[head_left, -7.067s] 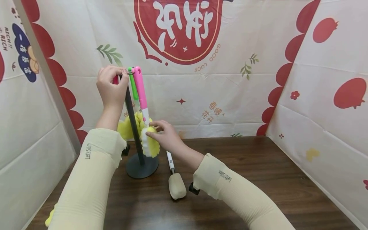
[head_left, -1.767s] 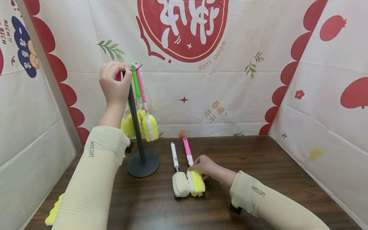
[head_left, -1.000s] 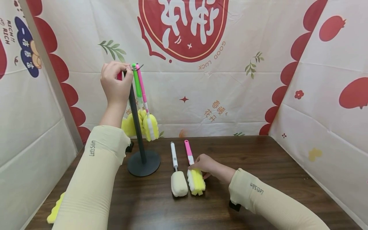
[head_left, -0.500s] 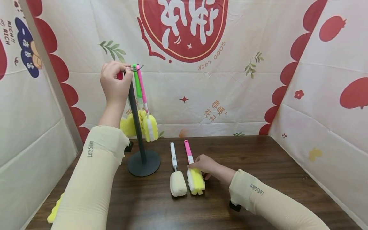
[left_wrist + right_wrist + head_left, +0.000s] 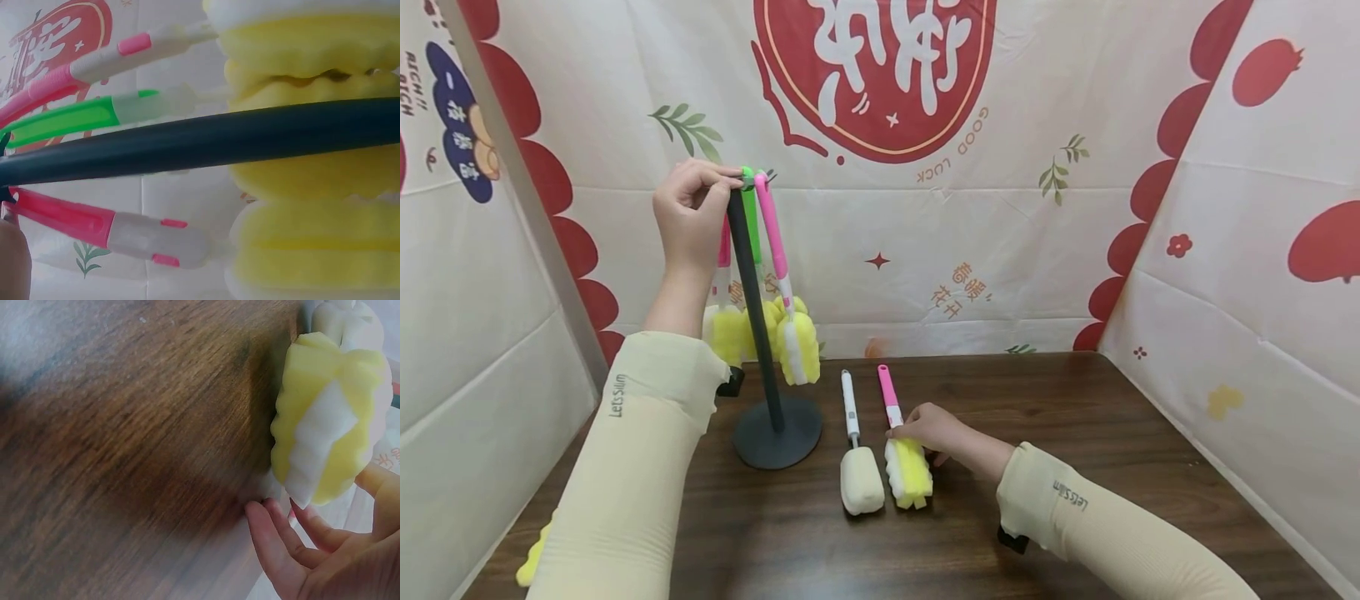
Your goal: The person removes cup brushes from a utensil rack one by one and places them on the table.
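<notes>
Several sponge bottle brushes hang from a dark stand (image 5: 751, 283). My left hand (image 5: 688, 212) pinches the stand's top by its hooks, with the thumb tip showing at the edge of the left wrist view. On the hooks are a pink-handled brush (image 5: 772, 225), a green-handled brush (image 5: 69, 122) and a deep-pink-handled brush (image 5: 69, 219). Lower right, my right hand (image 5: 934, 429) holds the neck of a yellow-and-white sponge brush (image 5: 910, 471) with a pink handle, lying on the table. A cream sponge brush (image 5: 861, 479) with a white handle lies close to its left.
The stand's round base (image 5: 777, 433) rests on the dark wooden table (image 5: 1037, 467). A yellow sponge (image 5: 533, 558) shows at the lower left, partly behind my left sleeve. Printed cloth walls (image 5: 880, 283) enclose the back and sides.
Over seven seconds, my right hand moved from the stand to the table, where a pink-handled brush now lies. Just now the hanging brushes shifted, and the deep-pink handle shows below my left hand.
</notes>
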Tool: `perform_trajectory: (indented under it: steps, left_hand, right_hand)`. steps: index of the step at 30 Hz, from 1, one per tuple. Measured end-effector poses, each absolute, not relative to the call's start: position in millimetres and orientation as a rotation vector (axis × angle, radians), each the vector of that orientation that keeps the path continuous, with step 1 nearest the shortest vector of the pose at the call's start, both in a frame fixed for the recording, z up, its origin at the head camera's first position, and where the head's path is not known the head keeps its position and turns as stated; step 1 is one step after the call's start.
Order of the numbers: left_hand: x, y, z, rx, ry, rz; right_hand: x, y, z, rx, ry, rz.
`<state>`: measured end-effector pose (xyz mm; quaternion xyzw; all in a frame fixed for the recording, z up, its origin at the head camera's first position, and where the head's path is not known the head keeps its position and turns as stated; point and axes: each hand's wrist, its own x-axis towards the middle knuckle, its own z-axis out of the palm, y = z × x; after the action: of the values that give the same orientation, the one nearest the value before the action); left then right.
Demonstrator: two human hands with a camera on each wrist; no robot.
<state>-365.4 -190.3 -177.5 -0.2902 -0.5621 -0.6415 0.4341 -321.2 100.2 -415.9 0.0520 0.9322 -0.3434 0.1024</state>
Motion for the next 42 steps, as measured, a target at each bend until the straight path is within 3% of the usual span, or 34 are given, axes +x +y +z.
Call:
perform_trajectory:
  steps: [10, 16, 30, 42]
  left_hand:
    - [-372, -200, -181, -0.806, -1.437, -1.629]
    - [-359, -202, -178, -0.793, -1.559, -1.567]
    - [-362, -215, -179, -0.643, -1.793, -1.375]
    - [-335, -206, -166, -0.383, -2.079, -1.176]
  right_hand:
    - [-329, 97, -420, 0.156, 2.802, -0.943]
    - [-326, 98, -419, 0.11, 2.833, -0.937]
    - [-315, 101, -413, 0.065, 2.88, -0.995]
    - [-308, 100, -394, -0.034, 2.897, -1.013]
